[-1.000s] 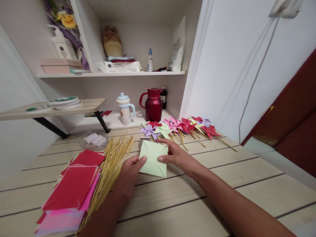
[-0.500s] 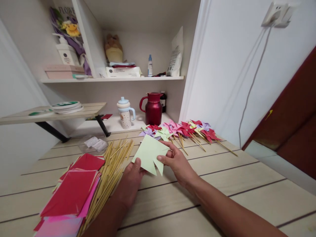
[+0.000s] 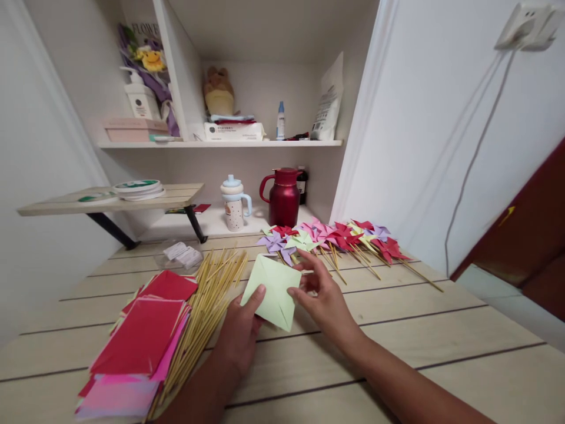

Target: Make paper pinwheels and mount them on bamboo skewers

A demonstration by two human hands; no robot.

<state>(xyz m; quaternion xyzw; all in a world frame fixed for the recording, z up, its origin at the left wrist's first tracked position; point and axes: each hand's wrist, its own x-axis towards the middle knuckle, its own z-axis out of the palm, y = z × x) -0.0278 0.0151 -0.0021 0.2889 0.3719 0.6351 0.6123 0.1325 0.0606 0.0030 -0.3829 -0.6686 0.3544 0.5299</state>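
A pale green paper square (image 3: 274, 290) with slits running in from its corners is held above the table. My left hand (image 3: 242, 321) grips its lower left edge, thumb on top and fingers underneath. At the paper's right edge, my right hand (image 3: 324, 294) has its thumb and forefinger apart, the thumb tip at or just touching the edge. Behind lie finished paper pinwheels (image 3: 344, 234) in red, pink, purple and green on thin sticks. Left of my left hand is a pile of bamboo sticks (image 3: 205, 312), beside a stack of coloured paper sheets (image 3: 139, 335).
A clear plastic box (image 3: 179, 254) with small white packets sits behind the paper stack. A small raised table (image 3: 180, 193) bears rolls of tape (image 3: 139, 189). A cup (image 3: 233, 206) and a red thermos jug (image 3: 283, 200) stand at the back, below a shelf (image 3: 220, 143).
The green paper has turned in my hands and its slits lie flatter. My right hand's fingers have let go and spread. The whole view has shifted slightly left.
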